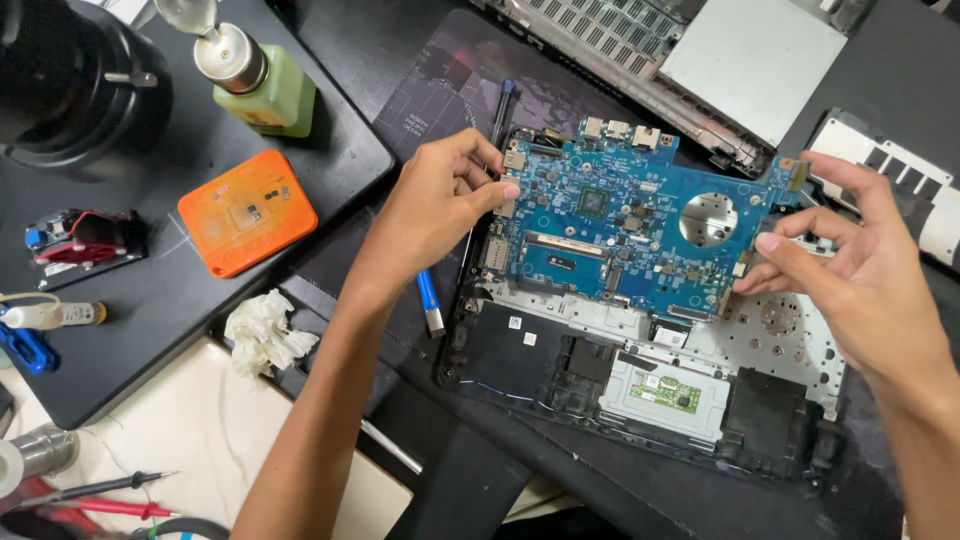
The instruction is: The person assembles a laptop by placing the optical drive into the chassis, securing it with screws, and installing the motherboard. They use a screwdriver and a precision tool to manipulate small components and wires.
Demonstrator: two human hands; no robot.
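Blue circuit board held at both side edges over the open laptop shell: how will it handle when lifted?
The blue circuit board is thin and wide, so probably light and slightly flexible; the left hand and right hand pinch opposite edges. Exposed chips and edge connectors look fragile. It may snag on the laptop shell if tilted.

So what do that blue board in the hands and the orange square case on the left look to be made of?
The blue board looks like rigid circuit-board laminate with a glossy blue coating, studded with metal connectors and dark chips; the left hand and right hand grip its edges. The orange case seems to be translucent plastic: smooth, rounded corners, contents faintly showing through. Neither material is certain from looks alone.
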